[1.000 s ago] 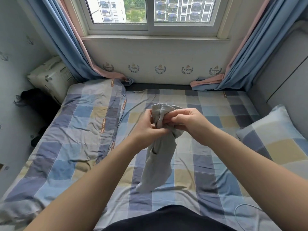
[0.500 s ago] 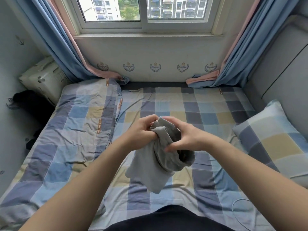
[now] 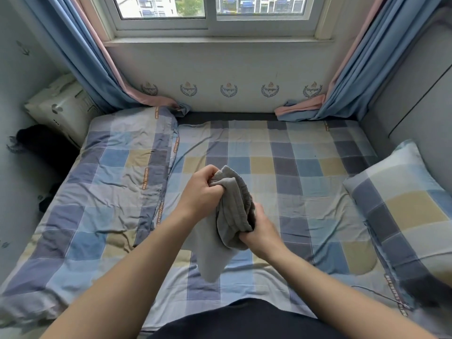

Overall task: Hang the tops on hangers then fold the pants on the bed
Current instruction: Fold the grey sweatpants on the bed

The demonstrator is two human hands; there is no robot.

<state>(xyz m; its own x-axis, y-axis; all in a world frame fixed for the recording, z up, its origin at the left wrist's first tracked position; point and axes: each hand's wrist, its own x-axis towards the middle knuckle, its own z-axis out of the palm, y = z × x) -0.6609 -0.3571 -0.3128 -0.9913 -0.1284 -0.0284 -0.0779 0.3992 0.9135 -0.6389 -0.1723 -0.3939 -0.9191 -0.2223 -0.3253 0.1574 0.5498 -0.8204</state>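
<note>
The bed (image 3: 305, 167) fills the room from the wall under the window (image 3: 215, 11) to the near edge by the person. Its left side lies close to a wall and its right side against a grey panel (image 3: 415, 99). A folded quilt (image 3: 110, 192) covers the bed's left third and a pillow (image 3: 403, 206) lies at its right edge, which leaves an open strip of checked sheet down the middle. The grey pants (image 3: 215, 255) are bunched and held above that strip. Their long axis runs from the bed's far side toward its near edge, with the loose end hanging down toward the near edge. The left grip (image 3: 200, 194) is clenched on the far, upper bunch, and the right grip (image 3: 259, 231) grasps the waistband fold nearer the person.
</note>
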